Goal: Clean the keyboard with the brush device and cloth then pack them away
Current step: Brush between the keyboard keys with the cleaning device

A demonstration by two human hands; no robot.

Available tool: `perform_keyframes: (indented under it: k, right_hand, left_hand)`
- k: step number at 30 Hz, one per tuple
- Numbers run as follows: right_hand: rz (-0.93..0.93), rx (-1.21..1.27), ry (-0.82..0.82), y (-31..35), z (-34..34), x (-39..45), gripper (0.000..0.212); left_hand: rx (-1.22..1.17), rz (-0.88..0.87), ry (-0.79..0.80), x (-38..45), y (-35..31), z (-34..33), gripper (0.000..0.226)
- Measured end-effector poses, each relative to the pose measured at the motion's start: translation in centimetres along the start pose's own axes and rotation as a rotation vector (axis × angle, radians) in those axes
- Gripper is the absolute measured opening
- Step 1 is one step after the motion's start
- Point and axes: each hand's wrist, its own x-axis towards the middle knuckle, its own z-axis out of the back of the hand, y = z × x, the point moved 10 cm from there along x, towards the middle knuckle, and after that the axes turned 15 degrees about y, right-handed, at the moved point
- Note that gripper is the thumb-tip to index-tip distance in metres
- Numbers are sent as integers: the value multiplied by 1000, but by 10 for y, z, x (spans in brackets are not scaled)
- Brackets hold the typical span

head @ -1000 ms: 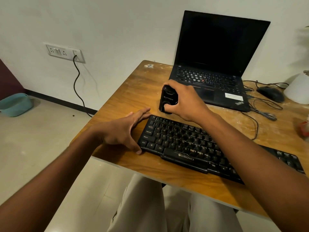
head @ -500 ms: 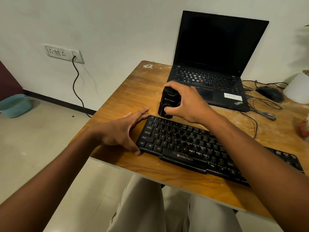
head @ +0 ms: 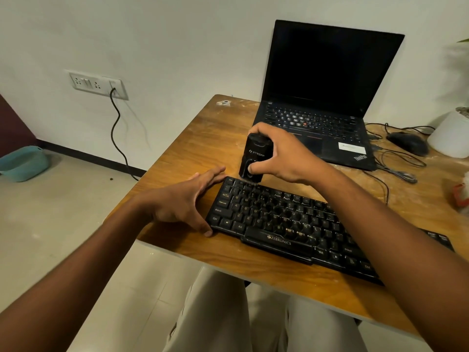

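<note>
A black keyboard [head: 284, 222] lies at an angle across the front of the wooden table [head: 198, 138]. My right hand [head: 281, 153] grips a black brush device [head: 255, 156], holding it upright with its lower end at the keyboard's top left keys. My left hand [head: 182, 201] lies flat against the keyboard's left end, thumb at the front corner and fingers stretched along the table. No cloth is in view.
An open black laptop [head: 319, 97] stands behind the keyboard. To its right are a black mouse [head: 408, 143], loose cables [head: 396, 166] and a white pot [head: 451, 133]. A wall socket [head: 99, 85] with a hanging cord and a teal basin [head: 22, 162] on the floor are at left.
My right hand has brought the brush device down and slightly nearer, from just behind the keyboard onto its top left keys. My left hand has stayed at the keyboard's left end.
</note>
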Motion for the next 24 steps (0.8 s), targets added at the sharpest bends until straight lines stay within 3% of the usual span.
perform_keyframes:
  k: [6, 14, 19, 24]
  right_hand:
    - [-77, -182, -26, -10, -1, 5, 56]
    - [-34, 50, -69, -8, 9, -5, 55]
    - [-99, -36, -13, -9, -7, 1, 55]
    - [-122, -56, -67, -9, 3, 0, 56]
  left_hand:
    - [7, -3, 2, 0, 0, 0, 148]
    - [-2, -12, 8, 0, 0, 0, 147]
    - [3, -14, 6, 0, 0, -1, 147]
    - [5, -18, 4, 0, 0, -1, 148]
